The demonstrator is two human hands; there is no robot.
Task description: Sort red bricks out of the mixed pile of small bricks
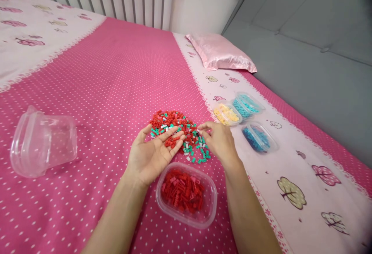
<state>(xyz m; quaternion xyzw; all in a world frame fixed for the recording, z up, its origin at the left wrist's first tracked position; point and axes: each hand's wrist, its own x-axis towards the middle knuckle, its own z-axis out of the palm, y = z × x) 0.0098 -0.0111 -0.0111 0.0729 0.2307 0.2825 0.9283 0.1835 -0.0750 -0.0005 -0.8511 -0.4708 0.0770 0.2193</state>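
Note:
A pile of small red, teal and white bricks (174,124) lies on the pink dotted bedspread. My left hand (152,154) rests palm up beside the pile, fingers stretched out, with nothing in the palm. My right hand (217,139) is palm down at the pile's right edge, its fingertips pinched among the bricks; what they hold is too small to tell. Just in front of both hands stands a clear tub of red bricks (186,194).
A large clear container (43,141) lies on its side at the left. Tubs of yellow bricks (226,113), light blue bricks (247,104) and dark blue bricks (258,137) stand at the right. A pink pillow (219,52) and grey padded headboard (305,52) lie beyond.

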